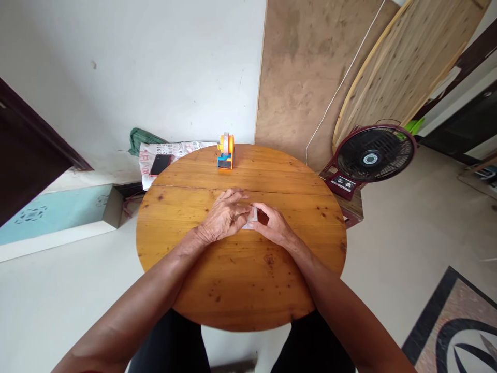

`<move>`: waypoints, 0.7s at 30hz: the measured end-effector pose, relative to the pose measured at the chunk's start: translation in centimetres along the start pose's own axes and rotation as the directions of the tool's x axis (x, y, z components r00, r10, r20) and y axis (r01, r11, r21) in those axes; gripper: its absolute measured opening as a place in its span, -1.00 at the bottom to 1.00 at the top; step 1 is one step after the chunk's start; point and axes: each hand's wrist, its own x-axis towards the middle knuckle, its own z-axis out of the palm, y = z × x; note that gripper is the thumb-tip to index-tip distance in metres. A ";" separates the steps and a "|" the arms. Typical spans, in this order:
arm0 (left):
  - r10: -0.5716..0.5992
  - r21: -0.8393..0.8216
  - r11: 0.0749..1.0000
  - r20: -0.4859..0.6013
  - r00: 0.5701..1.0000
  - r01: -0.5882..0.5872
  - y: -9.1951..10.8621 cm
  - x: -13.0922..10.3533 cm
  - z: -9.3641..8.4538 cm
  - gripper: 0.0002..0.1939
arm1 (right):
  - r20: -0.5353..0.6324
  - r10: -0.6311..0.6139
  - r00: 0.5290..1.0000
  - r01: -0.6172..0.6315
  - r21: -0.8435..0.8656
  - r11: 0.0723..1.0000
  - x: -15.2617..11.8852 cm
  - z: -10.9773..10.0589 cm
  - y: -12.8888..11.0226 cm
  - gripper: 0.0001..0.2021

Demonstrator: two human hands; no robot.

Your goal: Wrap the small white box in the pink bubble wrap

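Both my hands meet over the middle of the round wooden table. Between them is a small, flat, whitish thing with reddish print; it looks like a card or a small stack of cards, and its left part is hidden by fingers. My left hand reaches over it from the left, thumb and index finger closed on it, the other fingers stretched out above. On the right side, my right hand grips its edge between curved thumb and index finger.
At the table's far edge stands an orange and blue tape dispenser. A dark phone-like slab lies on a printed white sack beyond the left edge. A dark red fan stands at right, near a large round board.
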 end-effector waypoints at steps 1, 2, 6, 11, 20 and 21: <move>0.019 0.023 1.000 0.011 1.000 -0.019 0.1 -0.1 0.0 -0.77 | 0.000 0.004 1.000 -0.004 0.009 1.000 0.0 0.0 -0.1 -0.54; 0.025 0.031 0.999 0.011 1.000 -0.026 0.2 -0.3 0.1 -0.77 | 0.005 0.010 1.000 -0.010 0.015 1.000 0.0 -0.1 -0.2 -0.54; -0.069 -0.106 0.993 -0.244 0.967 0.044 -0.1 -0.4 -0.1 -0.80 | 0.069 0.041 0.997 -0.040 -0.026 0.999 -0.5 -0.6 -0.7 -0.40; -0.479 -0.420 0.861 -0.472 0.740 0.289 -2.7 0.8 -0.3 -0.82 | 0.144 0.075 0.987 -0.079 0.021 0.997 -1.0 -1.1 -0.2 -0.15; -0.532 -0.433 0.791 -0.136 0.836 0.433 -2.1 0.7 0.2 -0.63 | 0.154 0.102 0.983 -0.118 0.097 0.988 -0.6 -1.0 0.1 -0.15; -0.524 -0.409 0.801 -0.127 0.842 0.437 -1.9 0.7 0.2 -0.59 | 0.153 0.105 0.983 -0.120 0.090 0.989 -0.6 -1.0 -0.1 -0.16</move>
